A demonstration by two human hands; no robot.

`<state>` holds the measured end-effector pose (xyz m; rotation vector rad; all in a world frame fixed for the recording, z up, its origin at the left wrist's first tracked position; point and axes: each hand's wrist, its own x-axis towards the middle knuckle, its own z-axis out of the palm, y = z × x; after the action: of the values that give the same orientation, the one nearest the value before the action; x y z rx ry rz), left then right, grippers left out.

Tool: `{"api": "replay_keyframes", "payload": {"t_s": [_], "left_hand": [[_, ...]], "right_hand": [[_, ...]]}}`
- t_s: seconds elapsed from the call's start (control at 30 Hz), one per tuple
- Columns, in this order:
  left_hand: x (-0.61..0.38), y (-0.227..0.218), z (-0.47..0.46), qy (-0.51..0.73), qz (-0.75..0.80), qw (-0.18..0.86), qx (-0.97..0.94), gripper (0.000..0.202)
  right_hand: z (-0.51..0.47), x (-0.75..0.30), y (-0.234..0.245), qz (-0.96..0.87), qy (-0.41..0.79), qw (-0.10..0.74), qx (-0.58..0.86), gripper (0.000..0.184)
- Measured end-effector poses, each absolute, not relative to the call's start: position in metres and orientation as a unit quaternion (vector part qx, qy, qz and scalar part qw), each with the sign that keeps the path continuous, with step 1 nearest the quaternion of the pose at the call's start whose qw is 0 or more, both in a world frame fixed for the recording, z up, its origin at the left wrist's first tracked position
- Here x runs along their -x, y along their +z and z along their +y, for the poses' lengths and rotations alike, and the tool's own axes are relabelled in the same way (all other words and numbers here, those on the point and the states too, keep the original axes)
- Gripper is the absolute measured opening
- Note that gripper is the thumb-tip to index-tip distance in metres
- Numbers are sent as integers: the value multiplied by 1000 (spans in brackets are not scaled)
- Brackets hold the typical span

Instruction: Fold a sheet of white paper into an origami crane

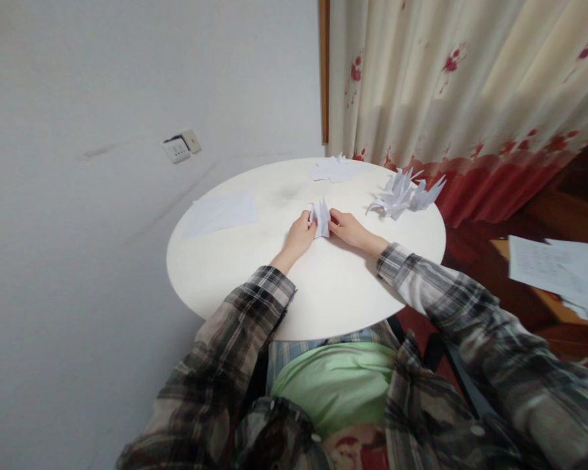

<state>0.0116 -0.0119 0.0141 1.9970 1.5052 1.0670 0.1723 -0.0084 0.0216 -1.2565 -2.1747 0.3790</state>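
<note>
A small piece of folded white paper (pixel 321 220) with pointed tips stands between my two hands, near the middle of the round table. My left hand (pixel 300 233) pinches its left side, thumb toward me. On the opposite side my right hand (pixel 343 226) grips the paper's right edge between thumb and fingers. The fold details are too small to make out. To the right of my hands lies a heap of folded paper cranes (pixel 396 194), white with pointed wings and necks.
The white round table (pixel 215 267) touches or nearly touches the wall at left. Flat white sheets (pixel 223 212) lie on its left side, and cut paper pieces (pixel 336 170) at the far edge. Printed papers (pixel 558 267) rest on a wooden surface at right. A curtain (pixel 445 85) hangs behind.
</note>
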Motion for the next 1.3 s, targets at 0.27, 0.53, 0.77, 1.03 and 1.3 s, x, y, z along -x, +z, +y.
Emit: {"api": "replay_keyframes", "payload": {"t_s": [0.27, 0.53, 0.77, 1.03, 1.3], "left_hand": [[-12, 15, -13, 381, 540, 210, -721, 14], [-13, 16, -13, 378, 544, 202, -722, 14], [-12, 14, -11, 383, 539, 210, -720, 14], [-12, 16, -13, 378, 543, 204, -721, 15], [-12, 14, -12, 380, 542, 201, -722, 16]], "right_hand": [[-9, -173, 22, -821, 138, 296, 469, 17], [-7, -174, 21, -821, 136, 297, 468, 17], [-7, -173, 20, -820, 130, 296, 472, 16], [-7, -173, 20, -820, 132, 299, 469, 16], [-10, -173, 23, -818, 142, 295, 473, 17]]}}
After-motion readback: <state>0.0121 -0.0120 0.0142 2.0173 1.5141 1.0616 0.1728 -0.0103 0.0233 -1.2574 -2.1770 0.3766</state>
